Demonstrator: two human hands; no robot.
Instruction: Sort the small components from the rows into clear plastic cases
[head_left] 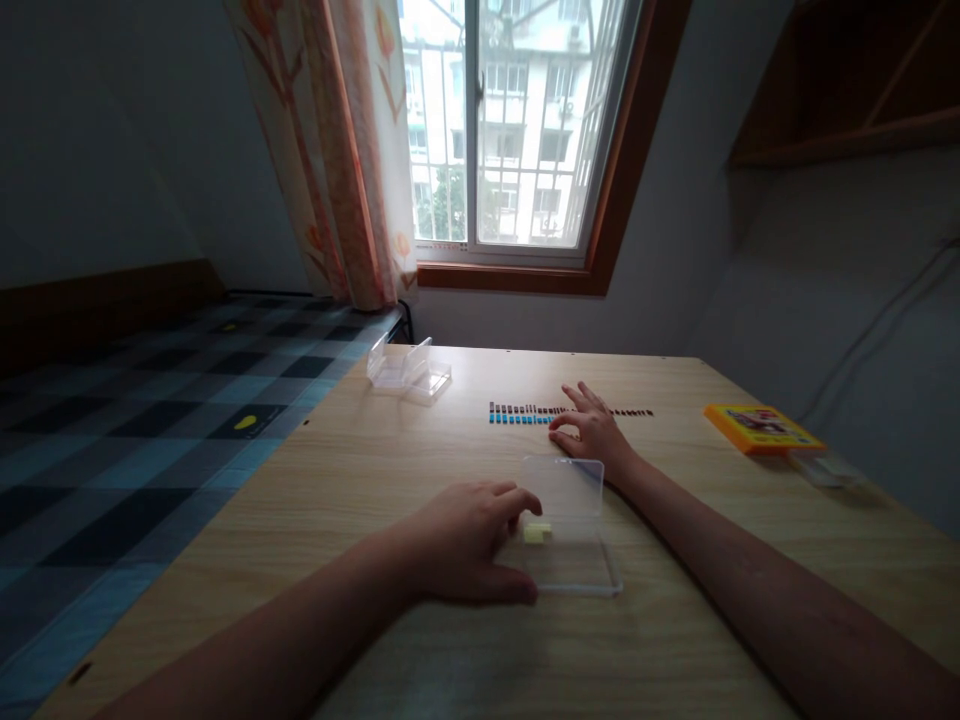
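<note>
Head view: the left hand (469, 540) is at the left side of the open box (574, 575), its grip parted wide, thumb by the near left corner and fingers curled above the left edge. The yellow pieces (535, 534) lie in the box just right of that grip, between the levels of fingertip and thumb; whether it touches the box is unclear. The right hand (595, 438) rests beyond the box's raised lid (566, 485), thumb and forefinger slightly apart at the right end of the blue pieces (493, 419); I cannot tell whether this grip has hold of one. Behind them runs a row of dark pieces (493, 407), partly hidden by that hand. An orange case (761, 428) lies on the worktop (337, 500), well to the right.
</note>
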